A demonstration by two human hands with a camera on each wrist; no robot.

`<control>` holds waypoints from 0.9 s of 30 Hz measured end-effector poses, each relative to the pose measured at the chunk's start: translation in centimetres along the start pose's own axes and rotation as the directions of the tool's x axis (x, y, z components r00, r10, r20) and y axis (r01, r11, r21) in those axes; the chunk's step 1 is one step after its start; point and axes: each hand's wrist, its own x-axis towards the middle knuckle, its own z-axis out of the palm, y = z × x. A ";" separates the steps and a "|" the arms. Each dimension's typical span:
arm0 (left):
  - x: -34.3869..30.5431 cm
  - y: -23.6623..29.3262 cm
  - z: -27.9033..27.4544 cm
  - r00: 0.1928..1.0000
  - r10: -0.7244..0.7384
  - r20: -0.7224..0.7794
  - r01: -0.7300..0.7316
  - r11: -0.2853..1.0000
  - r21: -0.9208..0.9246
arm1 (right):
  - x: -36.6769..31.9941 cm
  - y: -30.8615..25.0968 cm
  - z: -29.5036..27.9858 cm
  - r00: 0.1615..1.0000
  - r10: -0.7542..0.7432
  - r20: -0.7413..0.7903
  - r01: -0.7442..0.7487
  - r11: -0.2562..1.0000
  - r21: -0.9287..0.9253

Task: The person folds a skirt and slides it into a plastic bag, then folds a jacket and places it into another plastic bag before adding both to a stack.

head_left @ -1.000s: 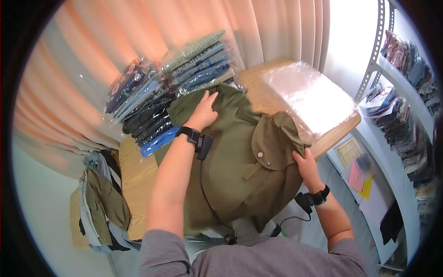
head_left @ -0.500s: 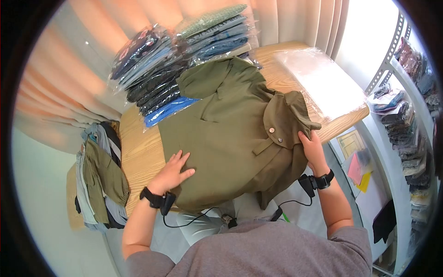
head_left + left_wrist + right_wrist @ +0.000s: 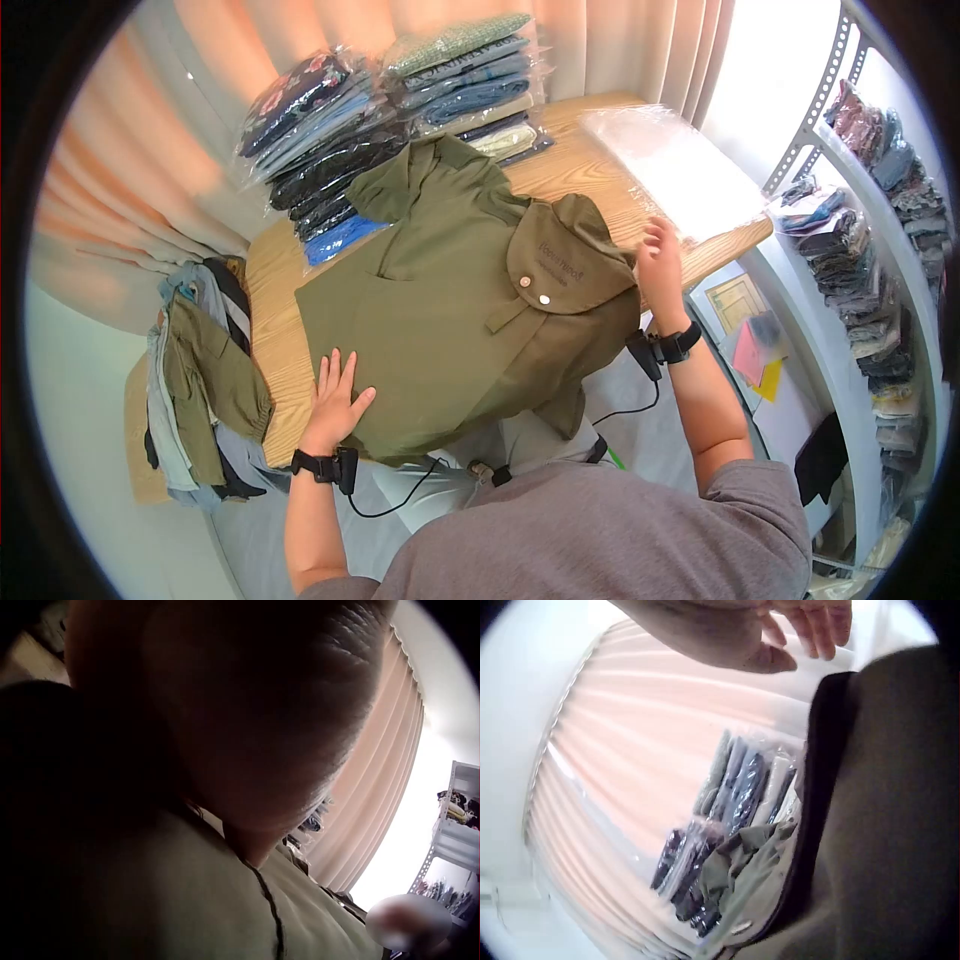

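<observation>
An olive-green garment (image 3: 430,310) lies spread over the front of the wooden table, a browner flap with two buttons (image 3: 565,260) and faint lettering on its right part. My left hand (image 3: 337,400) rests flat on the garment's lower left corner, fingers spread. In the left wrist view the palm (image 3: 262,712) looms dark above the green cloth (image 3: 202,892). Just off the garment's right edge, my right hand (image 3: 660,272) is raised with loosely bent fingers and holds nothing. The right wrist view shows that hand (image 3: 735,637) above the brown cloth (image 3: 885,810).
Bagged folded clothes (image 3: 465,85) stand in two stacks at the back of the table (image 3: 280,340). Clear plastic bags (image 3: 680,170) lie at the right back. Loose clothes (image 3: 205,380) hang at the left edge. Shelves with bagged clothes (image 3: 850,250) stand at the right.
My left hand has left the garment's upper part and come down to its lower left corner. My right hand has let go of the right edge. The flap now lies flatter, its lettering showing.
</observation>
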 end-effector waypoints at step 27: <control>10.0 -3.5 -7.6 0.988 0.094 0.125 -0.061 0.968 -0.245 | 16.5 -11.6 16.7 0.651 0.028 0.759 0.491 0.746 -0.449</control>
